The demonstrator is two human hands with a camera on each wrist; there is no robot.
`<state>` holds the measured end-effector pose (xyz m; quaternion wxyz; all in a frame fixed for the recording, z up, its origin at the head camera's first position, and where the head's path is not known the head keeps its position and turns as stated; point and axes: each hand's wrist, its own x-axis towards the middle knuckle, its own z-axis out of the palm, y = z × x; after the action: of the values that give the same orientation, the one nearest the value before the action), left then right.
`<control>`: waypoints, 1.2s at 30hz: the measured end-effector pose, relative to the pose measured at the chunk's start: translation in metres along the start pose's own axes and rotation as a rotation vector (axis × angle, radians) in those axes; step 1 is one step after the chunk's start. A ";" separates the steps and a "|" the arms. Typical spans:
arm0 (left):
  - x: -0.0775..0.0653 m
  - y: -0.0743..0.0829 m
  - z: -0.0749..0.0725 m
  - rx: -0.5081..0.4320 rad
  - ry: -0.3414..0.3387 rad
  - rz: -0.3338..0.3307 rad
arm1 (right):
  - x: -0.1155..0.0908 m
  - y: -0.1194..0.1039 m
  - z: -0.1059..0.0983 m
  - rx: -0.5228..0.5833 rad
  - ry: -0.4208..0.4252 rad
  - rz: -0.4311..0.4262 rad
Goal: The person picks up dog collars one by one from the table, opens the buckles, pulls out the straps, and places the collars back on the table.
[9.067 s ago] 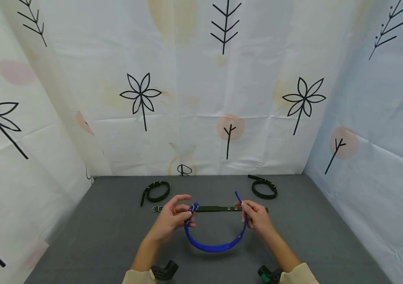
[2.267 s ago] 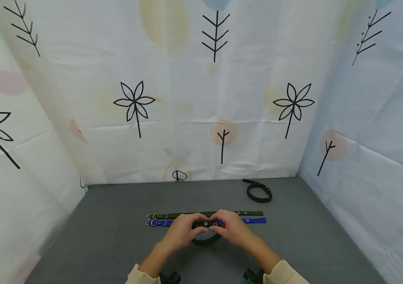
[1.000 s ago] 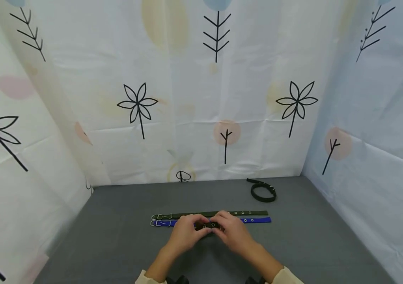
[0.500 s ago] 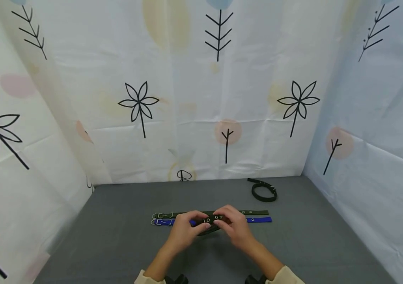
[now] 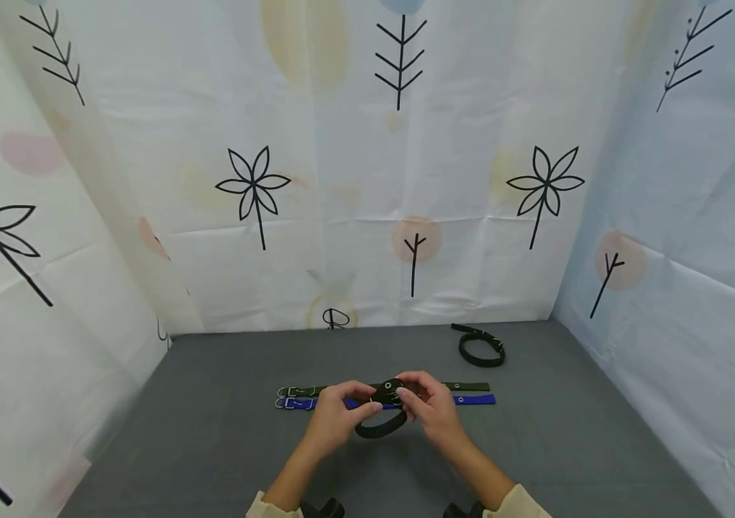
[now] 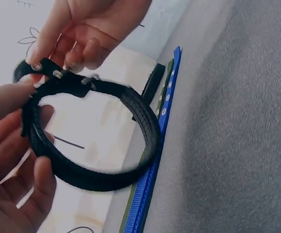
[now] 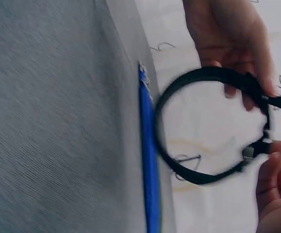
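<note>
Both hands hold a black dog collar above the table, its strap closed in a ring. My left hand pinches it by the left of the buckle, thumb and fingers on the strap. Opposite, my right hand pinches the strap by its metal eyelets. Between the hands, the strap bulges up in a small hump, plain in the left wrist view, where the ring of the collar hangs below. A blue collar lies flat behind the hands, partly hidden by them. Right behind it lies a green collar, parallel.
Another black collar, coiled with its end sticking out, lies at the back right of the grey table. White patterned cloth stands behind and on both sides.
The blue collar, held earlier, now lies flat before the green one. The coiled collar has left the back-left spot. Lately the strap in my hands has humped upward and its ring shows more.
</note>
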<state>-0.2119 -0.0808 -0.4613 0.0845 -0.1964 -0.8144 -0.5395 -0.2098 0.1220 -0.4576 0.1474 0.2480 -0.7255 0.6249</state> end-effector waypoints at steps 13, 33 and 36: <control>0.002 0.003 0.002 0.278 -0.102 0.044 | 0.006 0.013 -0.018 -0.434 -0.225 -0.369; -0.001 0.001 0.004 0.005 -0.101 -0.018 | 0.008 -0.011 -0.012 -0.116 0.029 -0.016; -0.001 0.001 0.006 -0.007 -0.098 -0.020 | 0.007 -0.025 -0.007 -0.162 0.084 0.025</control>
<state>-0.2106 -0.0751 -0.4630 0.0386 -0.2149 -0.8176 -0.5328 -0.2028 0.1249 -0.4324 0.1892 0.1999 -0.7699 0.5758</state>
